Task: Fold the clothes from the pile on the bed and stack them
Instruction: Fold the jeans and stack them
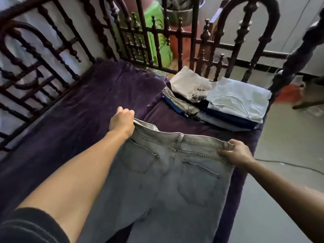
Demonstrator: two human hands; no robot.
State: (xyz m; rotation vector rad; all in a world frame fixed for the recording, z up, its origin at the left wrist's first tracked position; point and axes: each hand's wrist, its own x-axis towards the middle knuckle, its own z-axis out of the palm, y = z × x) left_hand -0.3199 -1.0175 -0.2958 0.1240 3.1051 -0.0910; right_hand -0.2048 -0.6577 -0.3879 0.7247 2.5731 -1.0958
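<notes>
A pair of light grey jeans [168,181] is spread back side up over the purple bed cover [73,123], its waistband stretched between my hands. My left hand [121,121] grips the waistband's left end with curled fingers. My right hand [235,152] pinches the right end near a belt loop. Beyond the jeans, at the far right corner of the bed, lies a stack of folded clothes [233,104], with a pale blue garment and a beige one on top and dark pieces underneath.
A dark ornate metal bed frame [178,42] runs along the far side and the left. Green fabric [156,35] hangs behind its bars. The bed's right edge drops to a grey floor [280,181] where a cable lies.
</notes>
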